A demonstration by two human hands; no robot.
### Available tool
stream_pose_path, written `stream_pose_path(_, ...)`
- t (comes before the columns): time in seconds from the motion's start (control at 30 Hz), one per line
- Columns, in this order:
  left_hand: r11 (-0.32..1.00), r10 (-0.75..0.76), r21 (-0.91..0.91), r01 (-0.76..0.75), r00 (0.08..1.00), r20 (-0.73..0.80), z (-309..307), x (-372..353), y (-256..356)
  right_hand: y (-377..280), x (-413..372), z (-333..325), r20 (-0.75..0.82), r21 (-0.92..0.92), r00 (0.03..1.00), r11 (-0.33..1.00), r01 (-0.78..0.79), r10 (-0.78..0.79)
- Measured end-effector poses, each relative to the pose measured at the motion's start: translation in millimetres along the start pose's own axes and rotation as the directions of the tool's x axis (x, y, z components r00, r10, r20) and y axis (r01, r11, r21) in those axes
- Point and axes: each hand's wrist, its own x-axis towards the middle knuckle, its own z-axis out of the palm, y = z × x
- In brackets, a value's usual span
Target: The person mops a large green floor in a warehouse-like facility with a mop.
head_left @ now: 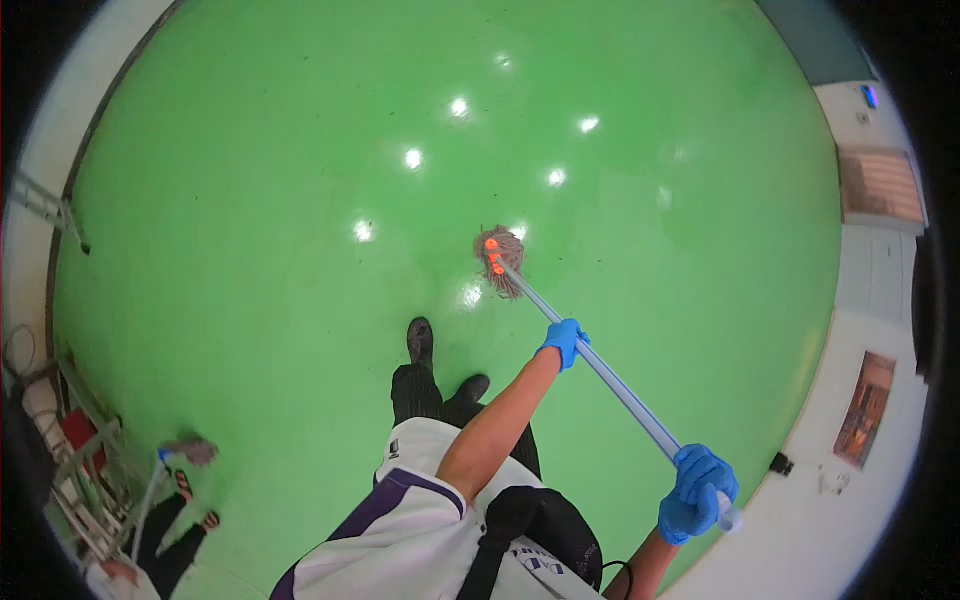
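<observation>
A string mop (502, 262) with greyish-brown strands and an orange clamp rests on the green floor, ahead of my dark shoes. Its light blue-grey pole (622, 390) slants down to the right toward my body. My left hand (565, 343), in a blue glove, is wrapped round the lower part of the pole. Close to the pole's top end, my right hand (698, 495), also blue-gloved, grips it with the white tip sticking out past the fingers.
Glossy green floor (300, 300) spreads around me, with bright light reflections. At lower left another person (170, 540) holds a second mop (190, 450), beside a metal ladder-like frame (90, 470). A white wall (800, 500) runs along the right.
</observation>
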Motion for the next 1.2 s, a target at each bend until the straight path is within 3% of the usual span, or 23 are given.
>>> stream_pose_path(0.03, 1.000, -0.001, -0.022, 0.000, 1.000, -0.015, -11.2, 0.4, 10.4, 2.3, 11.1, 6.2, 0.012, 0.069, 1.000, 0.997, -0.014, 0.013)
stream_pose_path(0.2, 0.940, 0.336, 0.015, -0.341, 0.916, -0.217, -71.0, -7.8, 63.9, 43.5, 33.3, 4.9, 0.017, 0.271, 0.988, 0.950, -0.154, 0.155)
stream_pose_path(0.27, 0.867, 0.443, -0.124, -0.483, 0.860, -0.255, -119.5, 15.8, 85.5, 87.9, 26.0, -0.1, 0.117, 0.335, 0.958, 0.898, -0.285, 0.261)
stream_pose_path(0.3, 0.862, 0.471, -0.056, -0.504, 0.836, -0.280, -136.3, 14.1, 96.9, 101.9, 22.5, 0.2, 0.187, 0.380, 0.945, 0.868, -0.321, 0.268)
stream_pose_path(0.33, 0.833, 0.478, -0.062, -0.549, 0.772, -0.418, -162.5, 36.7, 100.5, 119.7, 11.6, -4.7, 0.262, 0.367, 0.915, 0.845, -0.389, 0.308)
stream_pose_path(0.37, 0.801, 0.546, -0.061, -0.595, 0.770, -0.330, -188.4, 54.7, 109.7, 134.1, 14.7, 1.3, 0.284, 0.344, 0.908, 0.851, -0.396, 0.308)
stream_pose_path(0.4, 0.833, 0.533, 0.112, -0.542, 0.732, -0.425, -189.1, 55.4, 120.3, 149.5, 11.7, -9.4, 0.334, 0.290, 0.869, 0.838, -0.463, 0.364)
stream_pose_path(0.47, 0.838, 0.509, 0.136, -0.529, 0.668, -0.543, -162.6, 46.5, 131.4, 143.6, 30.8, -13.6, 0.381, 0.353, 0.880, 0.834, -0.423, 0.285)
stream_pose_path(0.5, 0.835, 0.521, 0.150, -0.529, 0.675, -0.523, -144.3, 54.1, 123.6, 141.5, 33.7, -26.0, 0.374, 0.362, 0.883, 0.832, -0.420, 0.283)
stream_pose_path(0.57, 0.809, 0.586, 0.239, -0.537, 0.710, -0.391, -104.9, 78.3, 92.4, 108.4, 51.8, -64.5, 0.264, 0.319, 0.907, 0.857, -0.404, 0.329)
stream_pose_path(0.63, 0.830, 0.554, 0.165, -0.533, 0.754, -0.352, -42.6, 104.8, 54.0, 80.4, 73.3, -98.1, 0.158, 0.271, 0.920, 0.881, -0.388, 0.357)
stream_pose_path(0.7, 0.875, 0.477, 0.097, -0.475, 0.809, -0.342, 31.1, 93.6, 20.5, 54.4, 86.3, -127.0, 0.019, 0.281, 0.950, 0.910, -0.305, 0.312)
stream_pose_path(0.77, 0.897, 0.414, -0.043, -0.440, 0.871, -0.265, 78.0, 104.4, -14.6, 30.1, 94.7, -146.4, -0.020, 0.242, 0.962, 0.935, -0.259, 0.271)
stream_pose_path(0.83, 0.934, 0.345, -0.010, -0.356, 0.913, -0.217, 115.2, 99.2, -40.7, 20.7, 103.5, -165.8, -0.057, 0.205, 0.968, 0.952, -0.226, 0.243)
stream_pose_path(0.87, 0.935, 0.347, -0.001, -0.355, 0.915, -0.206, 106.9, 105.1, -35.5, 32.3, 108.7, -162.1, -0.038, 0.219, 0.975, 0.954, -0.205, 0.218)
stream_pose_path(0.93, 0.902, 0.413, 0.227, -0.368, 0.889, -0.200, 98.6, 118.5, -47.9, 40.7, 115.7, -172.1, -0.013, 0.193, 0.978, 0.960, -0.201, 0.208)
stream_pose_path(1.0, 0.939, 0.277, -0.106, -0.327, 0.903, -0.328, 84.2, 91.2, -45.7, 51.7, 121.6, -176.1, 0.026, 0.245, 0.967, 0.936, -0.252, 0.254)
stream_pose_path(1.07, 0.907, 0.298, -0.142, -0.396, 0.843, -0.449, 37.7, 80.8, -37.2, 67.1, 114.3, -168.6, 0.056, 0.285, 0.936, 0.893, -0.349, 0.348)
stream_pose_path(1.13, 0.879, 0.381, -0.094, -0.467, 0.809, -0.448, -31.7, 69.5, -12.6, 111.6, 95.0, -145.0, 0.213, 0.371, 0.922, 0.846, -0.383, 0.324)
stream_pose_path(1.2, 0.845, 0.520, 0.159, -0.511, 0.712, -0.472, -121.0, 91.9, 5.8, 139.5, 70.5, -115.1, 0.331, 0.379, 0.861, 0.782, -0.495, 0.385)
